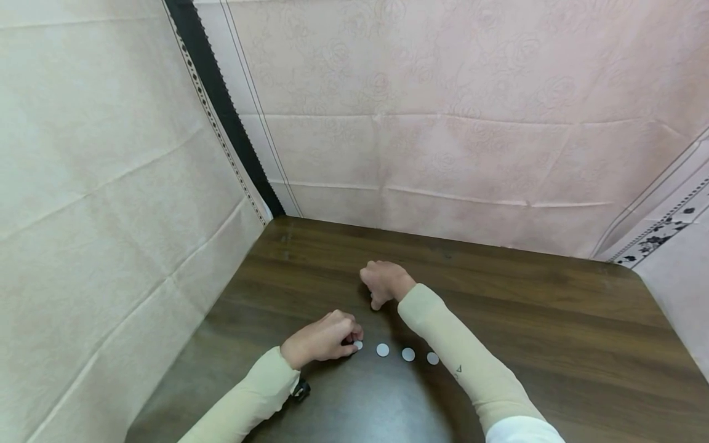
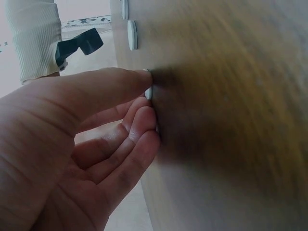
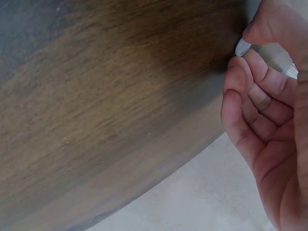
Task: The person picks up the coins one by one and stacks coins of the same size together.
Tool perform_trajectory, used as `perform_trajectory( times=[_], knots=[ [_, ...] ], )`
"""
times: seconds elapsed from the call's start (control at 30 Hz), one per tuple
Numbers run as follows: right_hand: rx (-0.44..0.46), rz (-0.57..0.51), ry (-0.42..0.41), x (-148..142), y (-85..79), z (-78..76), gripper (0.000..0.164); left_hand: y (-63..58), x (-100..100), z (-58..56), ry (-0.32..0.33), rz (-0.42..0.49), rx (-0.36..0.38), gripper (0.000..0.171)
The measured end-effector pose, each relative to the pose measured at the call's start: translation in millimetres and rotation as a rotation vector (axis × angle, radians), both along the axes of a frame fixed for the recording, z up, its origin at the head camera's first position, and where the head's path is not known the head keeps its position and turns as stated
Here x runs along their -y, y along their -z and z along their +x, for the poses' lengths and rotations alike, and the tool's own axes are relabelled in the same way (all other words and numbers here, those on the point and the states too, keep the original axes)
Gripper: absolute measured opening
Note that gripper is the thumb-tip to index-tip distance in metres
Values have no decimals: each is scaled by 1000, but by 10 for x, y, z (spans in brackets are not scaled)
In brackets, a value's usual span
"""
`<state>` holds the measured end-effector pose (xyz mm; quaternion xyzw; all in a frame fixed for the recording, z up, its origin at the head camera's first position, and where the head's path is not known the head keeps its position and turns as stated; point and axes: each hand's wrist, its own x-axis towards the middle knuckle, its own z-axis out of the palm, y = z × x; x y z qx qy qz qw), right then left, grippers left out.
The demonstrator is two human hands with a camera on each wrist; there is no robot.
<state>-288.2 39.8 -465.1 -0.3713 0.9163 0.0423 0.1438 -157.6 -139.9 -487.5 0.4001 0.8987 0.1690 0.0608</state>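
My left hand (image 1: 325, 338) is low over the table and pinches a small, flat white disc (image 2: 148, 90) by its edge, thumb on one side and fingertips on the other. That disc lies at the left end of a row of white discs, the nearest being a second disc (image 1: 383, 350), then a third disc (image 1: 408, 354). Farther back, my right hand (image 1: 386, 283) holds another white disc (image 3: 242, 47) between thumb and fingertips, close to the tabletop. From the head camera, that disc is mostly hidden by the hand.
At the row's right end, one more disc (image 1: 432, 358) lies partly under the right forearm (image 1: 471, 369). The dark wooden table (image 1: 532, 295) ends at a back edge against a pale patterned cloth (image 1: 443, 154). Another light cloth (image 1: 111, 184) hangs on the left.
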Motion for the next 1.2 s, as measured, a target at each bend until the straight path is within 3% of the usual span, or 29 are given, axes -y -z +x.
perform_trajectory(
  times=[0.3,0.57,1.2],
  knots=[
    [10,-2,3,-12,19,10,29,0,-8,9,-8,-7,9,5],
    [55,-64,8,-88,44,13,32,13,-11,6,-17,-4,23,7],
    [148,-264,4,-347,36,114,19,-7,12,15,-19,27,20,4]
  ],
)
